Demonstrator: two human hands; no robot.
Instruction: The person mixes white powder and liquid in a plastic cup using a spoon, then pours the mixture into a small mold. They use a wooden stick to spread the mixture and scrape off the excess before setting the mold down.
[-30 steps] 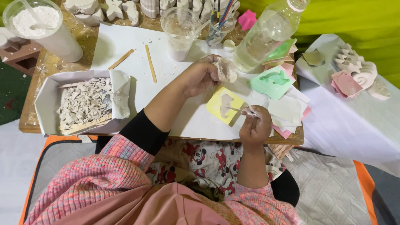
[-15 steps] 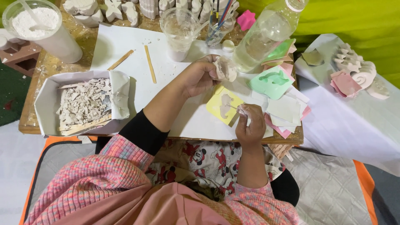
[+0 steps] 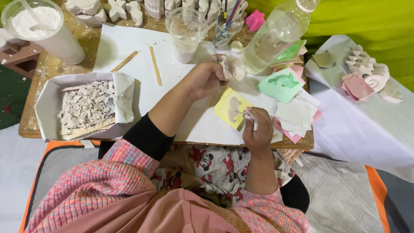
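Observation:
My left hand (image 3: 207, 80) is closed around a small white plaster cast (image 3: 233, 69), held just above the white paper sheet (image 3: 129, 56). My right hand (image 3: 258, 129) pinches a thin pointed tool (image 3: 241, 113) whose tip reaches over a yellow mould (image 3: 230, 108) lying on the paper. The yellow mould has a pale shape-hollow in its middle. The two hands are a short way apart, the left farther from me than the right.
A paper tray of broken plaster bits (image 3: 86, 105) sits at the left. Behind are a tub of white powder (image 3: 41, 26), a plastic cup (image 3: 185, 28), a water bottle (image 3: 276, 36), two wooden sticks (image 3: 154, 64), a green mould (image 3: 282, 84), pink and white moulds, and plaster figures.
My right hand has shifted slightly with the tool near the yellow mould. The left hand still holds the plaster cast in much the same place.

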